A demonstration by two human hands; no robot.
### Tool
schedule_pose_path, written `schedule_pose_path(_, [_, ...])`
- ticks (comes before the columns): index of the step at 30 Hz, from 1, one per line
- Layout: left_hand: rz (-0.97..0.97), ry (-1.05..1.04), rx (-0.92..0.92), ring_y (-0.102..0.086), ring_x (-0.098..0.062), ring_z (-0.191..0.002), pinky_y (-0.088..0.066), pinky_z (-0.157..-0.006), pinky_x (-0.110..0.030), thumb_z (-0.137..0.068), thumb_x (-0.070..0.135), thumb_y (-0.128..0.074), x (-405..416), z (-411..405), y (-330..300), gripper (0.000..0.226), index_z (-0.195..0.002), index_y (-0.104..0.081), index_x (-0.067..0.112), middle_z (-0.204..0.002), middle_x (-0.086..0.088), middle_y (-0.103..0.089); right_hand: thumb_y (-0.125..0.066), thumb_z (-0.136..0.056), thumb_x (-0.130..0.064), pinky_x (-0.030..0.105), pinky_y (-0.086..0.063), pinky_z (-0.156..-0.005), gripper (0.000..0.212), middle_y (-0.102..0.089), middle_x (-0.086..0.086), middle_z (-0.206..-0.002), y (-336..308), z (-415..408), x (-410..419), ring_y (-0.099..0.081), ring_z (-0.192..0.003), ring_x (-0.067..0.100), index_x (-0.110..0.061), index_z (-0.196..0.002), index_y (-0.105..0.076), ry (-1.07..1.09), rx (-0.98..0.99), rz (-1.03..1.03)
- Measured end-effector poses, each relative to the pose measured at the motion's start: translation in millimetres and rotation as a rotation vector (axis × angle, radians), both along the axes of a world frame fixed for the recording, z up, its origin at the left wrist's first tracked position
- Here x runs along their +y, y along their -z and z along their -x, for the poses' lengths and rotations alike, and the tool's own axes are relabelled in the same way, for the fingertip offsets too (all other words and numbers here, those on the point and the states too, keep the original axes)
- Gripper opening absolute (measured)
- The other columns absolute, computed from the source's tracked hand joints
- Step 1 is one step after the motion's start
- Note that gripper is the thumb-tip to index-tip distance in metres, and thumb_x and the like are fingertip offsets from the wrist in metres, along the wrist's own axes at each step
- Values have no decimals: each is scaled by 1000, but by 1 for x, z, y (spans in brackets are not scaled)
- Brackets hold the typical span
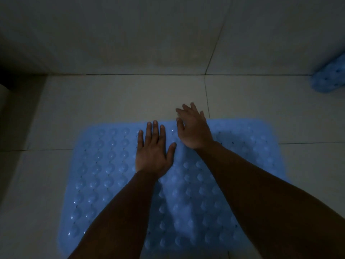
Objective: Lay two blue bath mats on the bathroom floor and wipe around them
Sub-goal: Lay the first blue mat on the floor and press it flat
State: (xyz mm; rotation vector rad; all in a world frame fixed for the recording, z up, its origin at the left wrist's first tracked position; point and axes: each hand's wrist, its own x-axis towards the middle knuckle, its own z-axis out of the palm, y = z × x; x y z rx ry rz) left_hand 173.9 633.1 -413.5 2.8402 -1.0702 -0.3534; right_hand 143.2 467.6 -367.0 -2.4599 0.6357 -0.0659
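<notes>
A blue bath mat (104, 174) with rows of round bumps lies flat on the pale tiled floor, filling the lower middle of the view. My left hand (152, 152) rests palm down on the mat near its far edge, fingers spread. My right hand (192, 128) hovers or presses at the mat's far edge, fingers apart and reaching past it onto the tile; it holds nothing. A second blue mat (330, 77) is bunched or rolled at the far right, by the wall.
A tiled wall (149, 34) rises just beyond the mat. A dark object or corner (11, 101) stands at the far left. Bare floor tiles (121, 98) lie between the mat and the wall. The room is dim.
</notes>
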Motion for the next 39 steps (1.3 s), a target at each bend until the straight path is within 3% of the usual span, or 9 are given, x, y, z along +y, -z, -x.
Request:
schedule_pose_path(2, [26,3,110,22,-23,-157,6,-129,-51,-105,62,-7,-1,-7,-9,76,-165,0,17,-172,-8,12,-41,-107,-28,47,-9,-128,48,-30,7,-165,-7,1,-2,-10,-158,23,-17,-154,-42,-22,84,-15])
schedule_pose_path(4, [70,-18,212,3,-27,-160,-3,-129,-50,-108,53,-16,-5,-16,-33,67,-164,-18,14,-173,-11,-5,-41,-106,-31,47,-12,-127,50,-29,10,-166,-11,4,1,-11,-157,26,-15,-154,-40,-43,154,-22])
schedule_pose_path(7, [180,-103,60,-42,-33,-145,-31,-119,-48,-110,37,-26,-6,-21,-56,52,-139,-59,10,-151,-14,-54,-40,-106,-33,49,-16,-126,53,-28,13,-165,-6,14,18,-14,-156,30,-12,-155,-37,-74,197,53])
schedule_pose_path(9, [247,-139,-27,-42,-32,-146,-35,-119,-50,-107,38,-28,-7,-18,-58,53,-133,-65,11,-144,-11,-61,-32,-106,-37,52,-15,-124,56,-24,15,-166,4,22,33,-13,-156,32,-11,-156,-33,-124,227,166])
schedule_pose_path(14, [118,-116,-26,-12,-30,-159,-16,-127,-52,-108,44,-24,-2,-5,-50,55,-153,-45,20,-165,-5,-36,4,-90,-51,57,-3,-125,83,-3,15,-170,23,35,46,0,-158,32,-14,-161,-15,-162,310,276])
schedule_pose_path(20, [167,-111,-140,-20,-32,-157,-25,-123,-56,-104,45,-25,7,-14,-27,58,-149,-51,18,-162,-7,-40,-24,-103,-46,57,-8,-125,67,-5,14,-170,46,46,49,-2,-158,30,-14,-162,-15,-138,211,379])
schedule_pose_path(32, [130,-125,-194,-2,-33,-160,-9,-126,-61,-105,51,-18,12,-27,-5,63,-156,-40,21,-169,-6,-26,-18,-102,-62,54,2,-127,77,10,10,-171,55,48,46,13,-157,25,-18,-163,-2,-157,215,392])
schedule_pose_path(36, [114,-156,-167,1,-33,-159,-7,-127,-59,-105,53,-13,17,-26,-15,66,-156,-40,22,-169,-7,-25,-21,-100,-65,52,12,-125,81,18,8,-169,44,42,43,21,-155,24,-21,-163,6,-178,299,259])
schedule_pose_path(39, [140,-208,-131,1,-32,-160,-7,-127,-58,-106,52,-15,17,-17,-33,64,-156,-42,22,-169,-6,-26,-30,-104,-58,52,6,-126,76,9,8,-171,13,31,32,10,-158,26,-20,-163,-1,-210,373,57])
